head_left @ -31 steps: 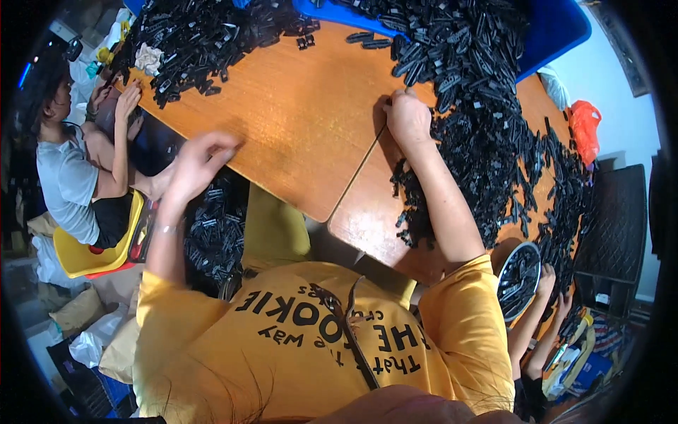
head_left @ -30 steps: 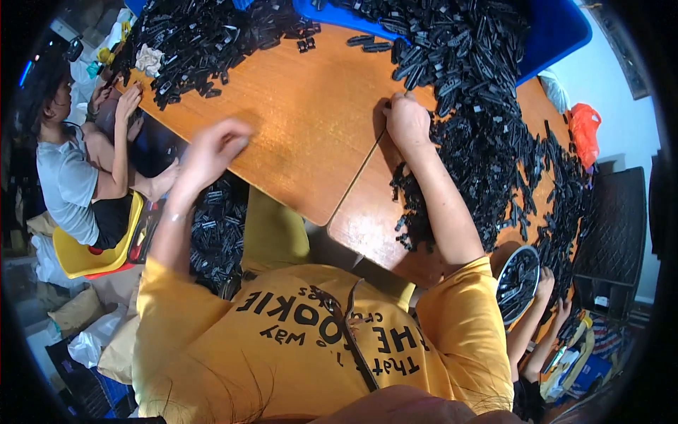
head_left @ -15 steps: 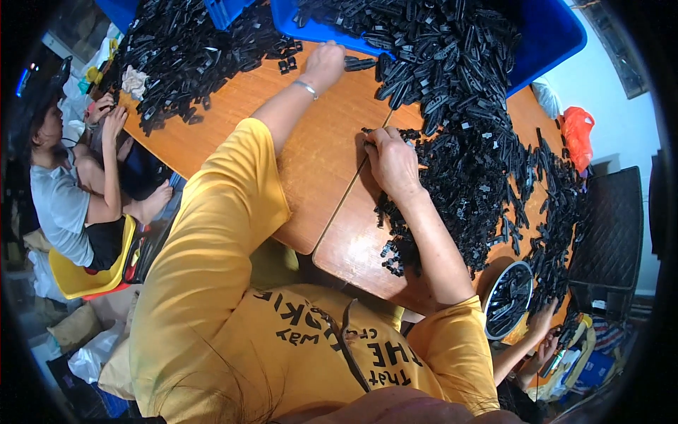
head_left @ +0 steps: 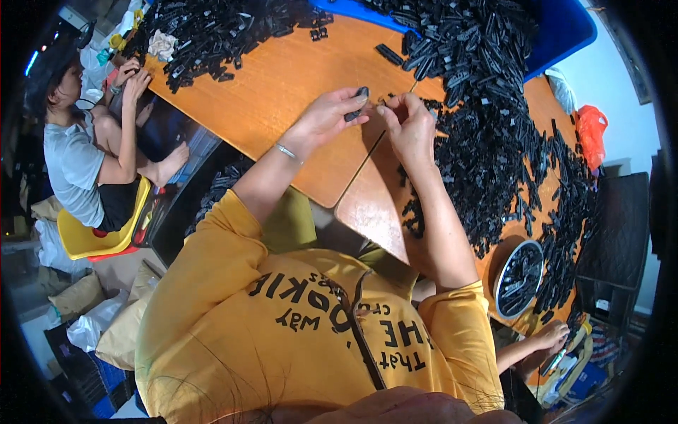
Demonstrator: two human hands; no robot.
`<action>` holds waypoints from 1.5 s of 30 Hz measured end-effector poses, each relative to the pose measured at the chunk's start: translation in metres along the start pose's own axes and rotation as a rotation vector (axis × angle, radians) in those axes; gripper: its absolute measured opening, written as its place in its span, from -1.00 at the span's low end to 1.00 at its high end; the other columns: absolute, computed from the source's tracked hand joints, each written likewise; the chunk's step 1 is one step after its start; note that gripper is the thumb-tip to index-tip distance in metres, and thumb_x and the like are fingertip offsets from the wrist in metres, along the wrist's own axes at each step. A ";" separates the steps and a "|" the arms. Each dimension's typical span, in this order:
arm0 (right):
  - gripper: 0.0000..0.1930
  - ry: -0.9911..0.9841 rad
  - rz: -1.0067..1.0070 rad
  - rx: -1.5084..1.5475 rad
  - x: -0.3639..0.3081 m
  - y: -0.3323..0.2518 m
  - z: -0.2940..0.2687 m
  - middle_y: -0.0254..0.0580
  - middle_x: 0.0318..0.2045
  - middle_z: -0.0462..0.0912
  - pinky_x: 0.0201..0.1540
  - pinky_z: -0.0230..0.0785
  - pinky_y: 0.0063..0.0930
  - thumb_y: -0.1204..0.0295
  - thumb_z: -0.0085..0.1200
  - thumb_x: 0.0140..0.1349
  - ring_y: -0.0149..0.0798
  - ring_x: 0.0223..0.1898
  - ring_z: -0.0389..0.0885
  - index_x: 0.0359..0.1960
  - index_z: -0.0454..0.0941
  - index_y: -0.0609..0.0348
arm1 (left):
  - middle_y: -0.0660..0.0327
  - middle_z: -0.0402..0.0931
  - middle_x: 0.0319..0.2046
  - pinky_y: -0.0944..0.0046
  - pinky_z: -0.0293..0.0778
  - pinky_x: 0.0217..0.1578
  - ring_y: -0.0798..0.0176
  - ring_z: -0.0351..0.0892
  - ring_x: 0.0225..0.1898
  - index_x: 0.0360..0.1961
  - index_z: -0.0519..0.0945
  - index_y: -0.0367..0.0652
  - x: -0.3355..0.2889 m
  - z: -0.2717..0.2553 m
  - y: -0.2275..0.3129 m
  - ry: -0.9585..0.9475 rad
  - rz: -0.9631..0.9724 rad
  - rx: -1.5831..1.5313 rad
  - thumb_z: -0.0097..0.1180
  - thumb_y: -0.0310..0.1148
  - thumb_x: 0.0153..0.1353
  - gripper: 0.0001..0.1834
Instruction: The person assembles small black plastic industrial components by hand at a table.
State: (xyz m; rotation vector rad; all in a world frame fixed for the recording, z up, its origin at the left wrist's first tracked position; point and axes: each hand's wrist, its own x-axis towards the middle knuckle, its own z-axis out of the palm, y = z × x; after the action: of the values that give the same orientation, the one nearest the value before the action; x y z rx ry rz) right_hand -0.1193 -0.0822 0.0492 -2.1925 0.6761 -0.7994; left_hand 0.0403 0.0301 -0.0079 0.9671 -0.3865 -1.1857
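Observation:
Between the thumb and fingers of my left hand (head_left: 326,116) is a dark, elongated black plastic piece (head_left: 357,104). Just beside it, over the seam in the wooden table (head_left: 296,78), my right hand (head_left: 411,131) is pinched closed. Something tiny shows at its fingertips, too small to name. The two hands are close together but apart. Right of my right hand spreads a heap of small black plastic parts (head_left: 473,169). Beyond it, longer black pieces (head_left: 466,56) spill from a blue bin (head_left: 565,42).
Another pile of black parts (head_left: 219,42) covers the far left. A seated person (head_left: 92,155) works at the left table edge. At the right stand a round container (head_left: 500,283) of black parts and a red plastic bag (head_left: 592,134). Another person's hands (head_left: 551,336) show at lower right.
My left hand has come back from the far pile toward me, bringing a black plastic piece. My right hand has shifted slightly up and right, and the hands now meet. The view has shifted.

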 end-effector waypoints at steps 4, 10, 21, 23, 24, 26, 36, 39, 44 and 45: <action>-0.84 0.063 -0.013 0.118 -0.010 -0.006 0.006 -0.01 -0.41 0.71 -0.28 0.58 -0.32 0.52 0.37 0.23 -0.17 -0.38 0.76 -0.25 0.65 0.31 | 0.27 0.64 0.01 0.24 0.52 0.07 0.36 0.61 0.04 0.15 0.59 -0.13 -0.009 0.009 -0.003 -0.099 0.033 -0.085 0.09 -0.17 0.55 -0.67; -0.86 0.130 -0.091 0.151 -0.020 -0.013 0.009 -0.18 -0.36 0.70 -0.29 0.57 -0.47 0.56 0.38 0.23 -0.34 -0.39 0.72 -0.24 0.66 0.28 | 0.30 0.64 0.02 0.23 0.56 0.12 0.40 0.60 0.06 0.25 0.57 -0.20 -0.022 0.016 0.001 -0.042 0.020 -0.075 -0.01 -0.14 0.59 -0.58; -0.86 0.214 -0.237 0.119 -0.031 -0.024 -0.004 -0.07 -0.34 0.64 -0.29 0.57 -0.35 0.64 0.36 0.15 -0.12 -0.35 0.70 -0.29 0.65 0.26 | 0.28 0.61 0.01 0.31 0.55 0.07 0.39 0.60 0.02 0.27 0.50 -0.29 -0.043 0.036 0.007 -0.232 0.124 -0.136 0.03 -0.34 0.57 -0.64; -0.86 0.234 -0.277 0.112 -0.032 -0.024 -0.007 -0.07 -0.33 0.64 -0.29 0.57 -0.35 0.65 0.36 0.15 -0.11 -0.35 0.71 -0.28 0.65 0.26 | 0.26 0.60 0.04 0.29 0.54 0.10 0.38 0.59 0.05 0.30 0.48 -0.26 -0.047 0.039 0.006 -0.253 0.136 -0.140 0.03 -0.35 0.56 -0.63; -0.86 0.235 -0.276 0.111 -0.032 -0.024 -0.008 -0.07 -0.33 0.64 -0.29 0.57 -0.35 0.65 0.36 0.15 -0.11 -0.35 0.71 -0.28 0.65 0.26 | 0.24 0.59 0.06 0.26 0.53 0.14 0.36 0.58 0.09 0.32 0.47 -0.23 -0.049 0.041 0.006 -0.274 0.147 -0.145 0.03 -0.36 0.56 -0.61; -0.85 0.237 -0.273 0.146 -0.033 -0.025 -0.009 -0.07 -0.33 0.65 -0.29 0.57 -0.36 0.66 0.36 0.15 -0.12 -0.35 0.71 -0.28 0.66 0.26 | 0.24 0.58 0.09 0.22 0.52 0.16 0.34 0.57 0.11 0.36 0.44 -0.18 -0.051 0.040 0.002 -0.297 0.113 -0.187 0.03 -0.37 0.56 -0.59; -0.88 0.208 -0.269 0.140 -0.036 -0.029 -0.008 -0.10 -0.33 0.65 -0.33 0.56 -0.43 0.65 0.36 0.17 -0.23 -0.38 0.71 -0.29 0.67 0.27 | 0.25 0.57 0.16 0.23 0.58 0.16 0.33 0.59 0.17 0.46 0.36 -0.15 -0.049 0.042 0.003 -0.201 0.177 -0.117 0.12 -0.45 0.50 -0.46; -0.89 0.226 -0.195 0.205 -0.038 -0.030 0.000 -0.13 -0.34 0.64 -0.34 0.56 -0.46 0.64 0.35 0.19 -0.29 -0.39 0.71 -0.30 0.66 0.29 | 0.25 0.57 0.15 0.21 0.58 0.18 0.33 0.58 0.18 0.45 0.36 -0.19 -0.050 0.040 0.003 -0.173 0.160 -0.070 0.17 -0.47 0.47 -0.44; -0.90 0.161 -0.045 0.333 -0.048 -0.023 0.013 -0.19 -0.32 0.63 -0.31 0.59 -0.49 0.64 0.35 0.21 -0.34 -0.37 0.73 -0.31 0.65 0.31 | 0.27 0.58 0.11 0.18 0.53 0.09 0.32 0.56 0.13 0.42 0.38 -0.16 -0.056 0.035 0.000 -0.071 0.170 0.011 0.17 -0.45 0.46 -0.46; -0.89 0.145 -0.050 0.281 -0.050 -0.022 0.013 -0.17 -0.33 0.63 -0.31 0.59 -0.48 0.64 0.36 0.21 -0.33 -0.37 0.73 -0.30 0.65 0.31 | 0.27 0.58 0.10 0.19 0.53 0.09 0.33 0.56 0.13 0.40 0.39 -0.17 -0.058 0.033 -0.001 -0.033 0.152 0.044 0.18 -0.46 0.45 -0.48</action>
State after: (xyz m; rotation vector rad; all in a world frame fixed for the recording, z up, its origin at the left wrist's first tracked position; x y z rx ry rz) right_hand -0.1384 -0.0306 0.0410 -1.9170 0.5434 -1.0220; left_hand -0.0052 0.0681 0.0229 0.9399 -0.5050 -1.0598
